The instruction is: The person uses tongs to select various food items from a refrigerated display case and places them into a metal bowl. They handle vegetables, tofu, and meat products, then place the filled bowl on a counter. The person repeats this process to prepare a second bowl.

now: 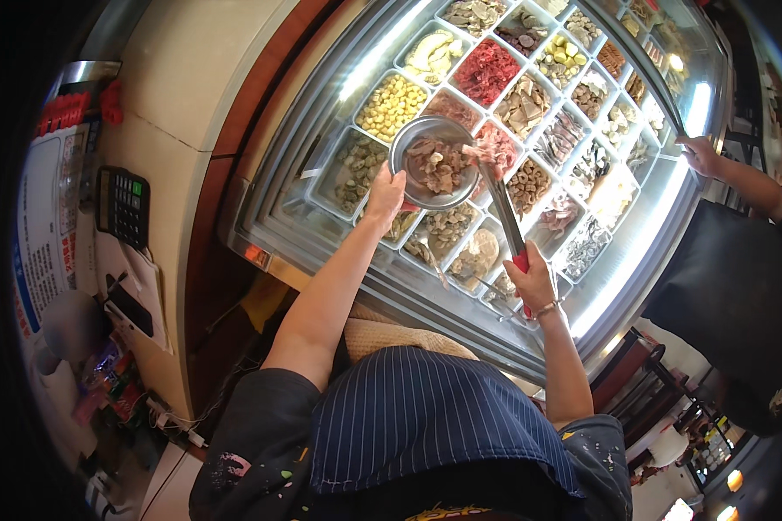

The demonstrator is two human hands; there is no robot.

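Observation:
My left hand (386, 195) grips the rim of a round metal bowl (400, 143), fingers closed on its near left side. Slices of brownish-pink meat (437, 167) lie inside the bowl. In my right hand (531, 276) is a pair of metal tongs (504, 208) with red grips, closed in my fingers. The tongs' tips reach the bowl's right edge and are pinched on pinkish meat slices (493, 148). Both the bowl and the tongs are above the white food trays, and the bowl hides part of those beneath it.
A lit glass display case (304, 187) holds rows of trays, among them yellow pieces (391, 106) and red shredded meat (487, 71). Another person's hand (702, 156) touches the case's far right edge. On the left counter (161, 113) are a calculator (123, 207) and a phone (130, 306).

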